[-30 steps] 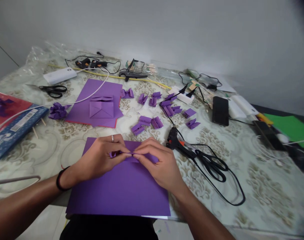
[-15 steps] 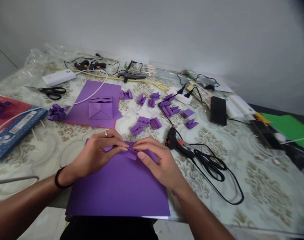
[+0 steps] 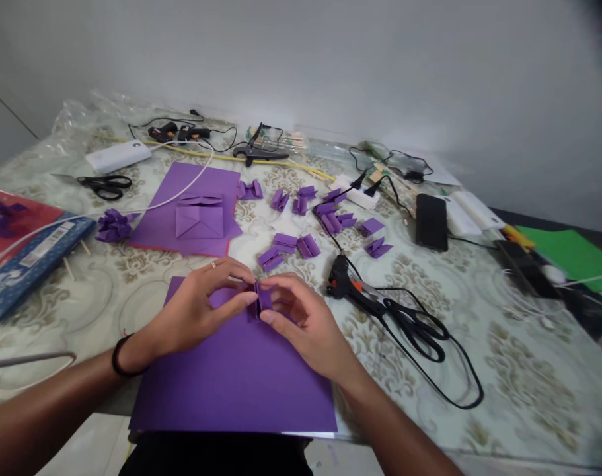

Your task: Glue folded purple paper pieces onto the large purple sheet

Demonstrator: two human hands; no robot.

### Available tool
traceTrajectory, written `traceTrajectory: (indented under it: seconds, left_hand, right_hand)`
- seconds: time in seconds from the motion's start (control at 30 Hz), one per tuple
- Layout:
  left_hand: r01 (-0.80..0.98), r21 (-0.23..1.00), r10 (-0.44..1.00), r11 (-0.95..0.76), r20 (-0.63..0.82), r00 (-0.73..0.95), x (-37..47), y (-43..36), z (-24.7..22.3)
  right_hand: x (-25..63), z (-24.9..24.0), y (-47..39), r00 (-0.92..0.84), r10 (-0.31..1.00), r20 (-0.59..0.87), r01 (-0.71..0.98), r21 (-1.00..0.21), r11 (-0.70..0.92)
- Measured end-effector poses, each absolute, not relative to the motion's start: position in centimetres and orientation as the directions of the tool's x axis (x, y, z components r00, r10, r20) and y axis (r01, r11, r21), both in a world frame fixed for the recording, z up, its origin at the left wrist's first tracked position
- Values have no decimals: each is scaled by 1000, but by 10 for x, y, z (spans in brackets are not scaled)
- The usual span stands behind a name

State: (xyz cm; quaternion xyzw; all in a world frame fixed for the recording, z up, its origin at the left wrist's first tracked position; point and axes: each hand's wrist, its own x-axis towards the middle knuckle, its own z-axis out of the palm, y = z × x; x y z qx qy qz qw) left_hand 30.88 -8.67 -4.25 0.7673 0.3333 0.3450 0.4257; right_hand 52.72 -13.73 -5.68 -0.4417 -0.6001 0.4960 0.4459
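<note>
Between my two hands is a small folded piece of purple paper point(image 3: 263, 301), its folded edges standing up. The thumb and fingers of my left hand point(image 3: 201, 305) pinch its left side. My right hand point(image 3: 308, 320) grips its right side, thumb low and fingertips at the top edge. Beneath both hands lies a large purple sheet point(image 3: 236, 383) at the table's front edge. Several similar folded purple paper pieces point(image 3: 308, 246) are scattered just beyond my hands.
A black glue gun point(image 3: 350, 284) and black-handled scissors point(image 3: 414, 324) lie right of my hands, with a looping cord. More scissors point(image 3: 107, 185), a purple paper envelope shape point(image 3: 199, 219) and a crumpled purple paper flower point(image 3: 115, 225) are at left. A black phone point(image 3: 431, 222) lies at right.
The paper piece has turned from lying flat and slanted to standing with its folds upright. My fingers have shifted around it, the right hand moving slightly left.
</note>
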Motion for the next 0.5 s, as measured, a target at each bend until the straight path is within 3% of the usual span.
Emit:
traceTrajectory:
  seconds: [0.17, 0.5]
  left_hand:
    - [21, 977, 794, -212, 159, 587, 308, -90, -45]
    - [73, 960, 797, -272, 182, 576, 310, -89, -50]
  right_hand:
    - [525, -59, -138, -172, 979, 111, 124, -983, 133]
    - [527, -57, -135, -180, 968, 174, 183, -961, 206]
